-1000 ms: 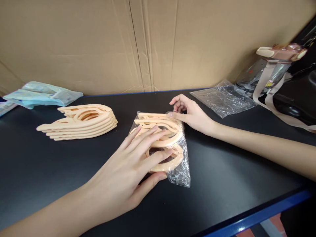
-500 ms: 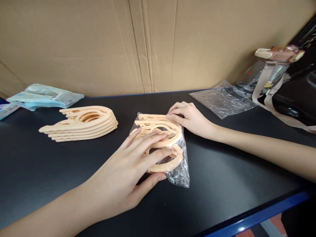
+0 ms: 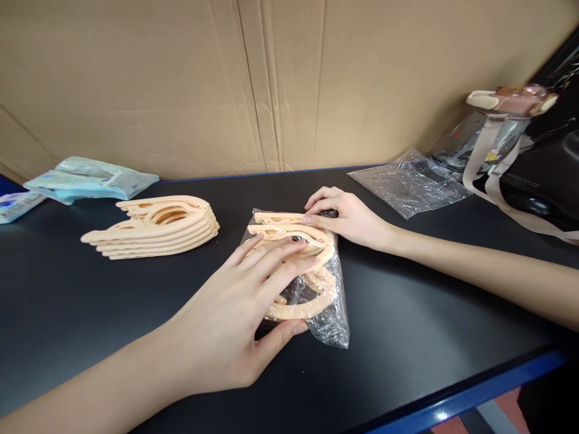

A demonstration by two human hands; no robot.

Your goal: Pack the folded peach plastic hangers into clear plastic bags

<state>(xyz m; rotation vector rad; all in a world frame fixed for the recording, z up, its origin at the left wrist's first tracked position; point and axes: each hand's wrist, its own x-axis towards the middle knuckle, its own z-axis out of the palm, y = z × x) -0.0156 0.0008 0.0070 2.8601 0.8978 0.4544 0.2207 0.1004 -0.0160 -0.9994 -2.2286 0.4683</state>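
Note:
Peach folding hangers [image 3: 312, 304] lie flat in a clear plastic bag [image 3: 337, 325] in front of me. My left hand [image 3: 253, 289] rests over the bag's left half, fingers stretched and spread, with the thumb along its near edge. It covers part of the hangers. At the bag's far right corner is my right hand [image 3: 337, 211]; its thumb presses the top hanger while the fingers curl behind the edge. To the left sits a neat stack of similar folding hangers [image 3: 181, 232], outside any bag and touched by neither hand.
A flat clear plastic bag [image 3: 407, 187] lies at the back right, beside a strapped water bottle [image 3: 506, 120] and a black case [image 3: 547, 175]. A light-blue soft packet [image 3: 90, 181] is at the back left. Cardboard [image 3: 181, 90] stands behind the black table [image 3: 407, 355].
My left fingers have moved slightly up over the bag, and the nearer hanger inside looks shifted. My right hand stays at the far corner. The view has turned very slightly.

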